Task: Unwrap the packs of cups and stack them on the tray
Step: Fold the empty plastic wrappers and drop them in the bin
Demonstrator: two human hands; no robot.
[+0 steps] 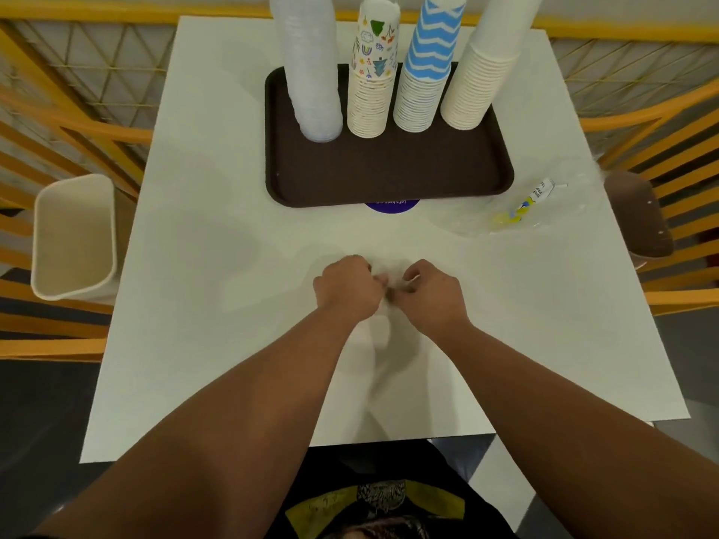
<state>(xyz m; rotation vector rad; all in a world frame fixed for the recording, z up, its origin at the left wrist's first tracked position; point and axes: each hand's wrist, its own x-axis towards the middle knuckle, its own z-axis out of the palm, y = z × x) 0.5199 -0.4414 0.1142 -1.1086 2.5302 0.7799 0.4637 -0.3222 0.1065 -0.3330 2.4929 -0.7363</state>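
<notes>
Four cup stacks (367,99) are stood on the tray (389,173); clear wrap (393,284) is pinched between both hands (346,287) (430,295); a bin (74,237) is seen beside the tabletop (218,266).

Upside-down "Let's keep" on purple sticker (392,206)

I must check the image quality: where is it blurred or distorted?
Head view: the pack between the left hand and right hand is smeared by motion; the cup stacks lean outward from wide-angle distortion; the tray looks sharp.
</notes>
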